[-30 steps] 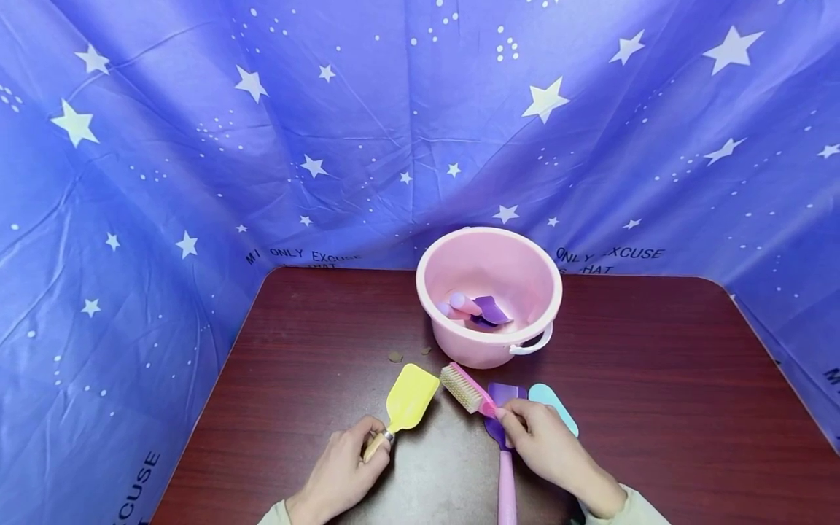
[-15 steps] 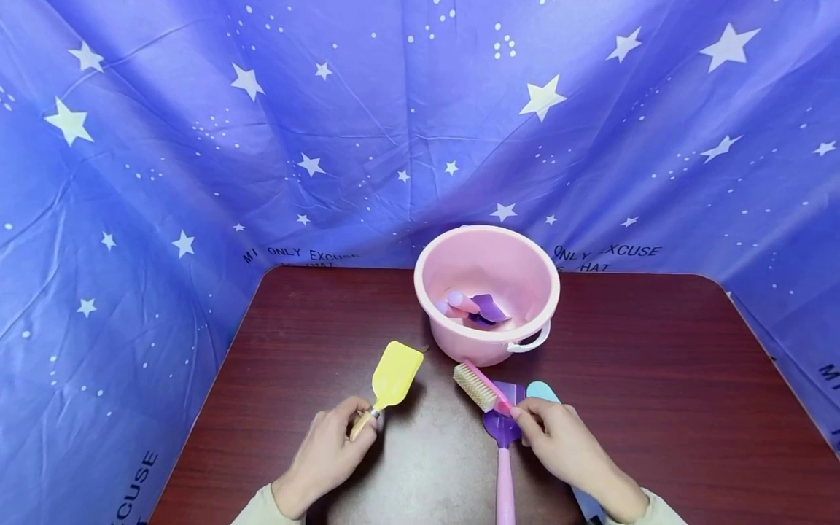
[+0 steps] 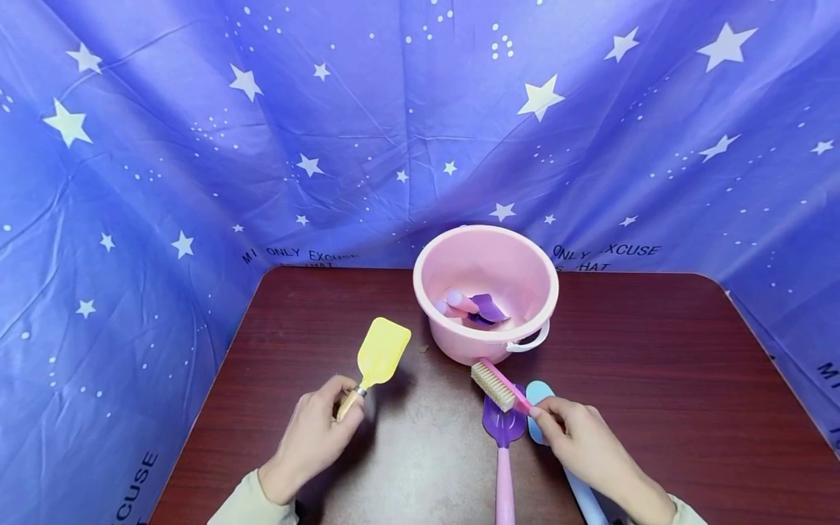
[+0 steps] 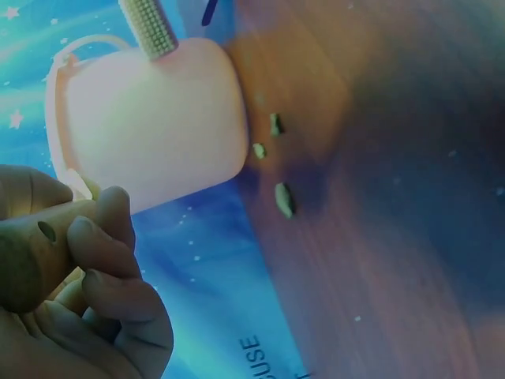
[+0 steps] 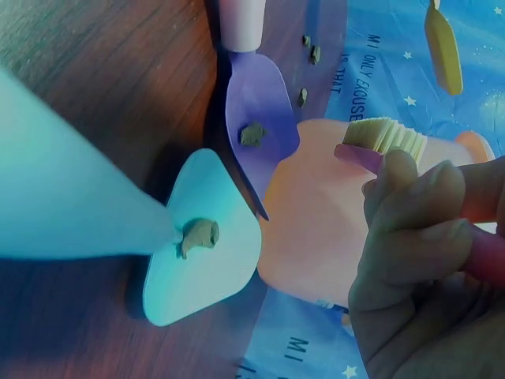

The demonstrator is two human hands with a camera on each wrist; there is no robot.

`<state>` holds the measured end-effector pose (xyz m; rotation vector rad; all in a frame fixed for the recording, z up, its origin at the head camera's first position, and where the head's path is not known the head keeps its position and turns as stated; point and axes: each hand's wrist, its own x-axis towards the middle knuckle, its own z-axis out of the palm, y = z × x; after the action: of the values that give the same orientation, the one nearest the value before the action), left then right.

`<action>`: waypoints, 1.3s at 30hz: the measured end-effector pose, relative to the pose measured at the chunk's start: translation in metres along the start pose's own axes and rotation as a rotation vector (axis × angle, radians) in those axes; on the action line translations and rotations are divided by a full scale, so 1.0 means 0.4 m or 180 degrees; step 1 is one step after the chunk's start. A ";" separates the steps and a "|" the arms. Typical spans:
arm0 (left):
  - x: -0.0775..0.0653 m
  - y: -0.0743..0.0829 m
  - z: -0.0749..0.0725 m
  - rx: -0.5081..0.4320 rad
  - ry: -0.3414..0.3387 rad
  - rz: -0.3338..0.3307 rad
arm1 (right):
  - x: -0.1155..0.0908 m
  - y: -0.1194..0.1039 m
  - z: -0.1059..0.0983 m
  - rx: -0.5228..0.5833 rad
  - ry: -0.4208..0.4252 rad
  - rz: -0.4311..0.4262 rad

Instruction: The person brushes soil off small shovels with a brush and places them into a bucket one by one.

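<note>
Behind the counter (image 3: 308,313) we saw a blue curtain (image 3: 394,131) printed with white stars, dots and black lettering. Taking the pink bucket (image 3: 462,341) as the clock's centre in the head view, we found its white handle (image 3: 530,344) between four and five o'clock, and inside it a purple piece (image 3: 491,308) and a pink, round-tipped piece (image 3: 464,301). Toward eight o'clock, the left hand (image 3: 313,434) had its fingers curled round the wooden grip of a yellow scoop (image 3: 383,351), whose blade was raised off the counter. At six, we saw a pink brush (image 3: 499,386), its grip pinched by the fingers of the right hand (image 3: 587,441), its pale bristles overlapping the purple scoop (image 3: 503,459) from our angle. That scoop lay with its lilac handle pointing to six. Just beside it, toward five, lay a light-blue scoop (image 5: 213,280). In the right wrist view, both lying scoops carried a brown lump; in the left wrist view, we counted three small bits (image 4: 284,199) on the counter.
</note>
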<state>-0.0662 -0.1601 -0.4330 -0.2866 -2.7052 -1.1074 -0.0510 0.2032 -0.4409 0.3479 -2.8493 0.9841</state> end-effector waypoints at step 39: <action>0.216 0.152 -0.055 0.0411 -0.0046 0.0835 | -0.042 0.067 -0.085 -0.0400 0.0242 0.0237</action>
<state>-0.1311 -0.1245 -0.3547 -0.6091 -2.6397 -0.8565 -0.0408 0.2479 -0.4332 0.1898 -2.8554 0.8063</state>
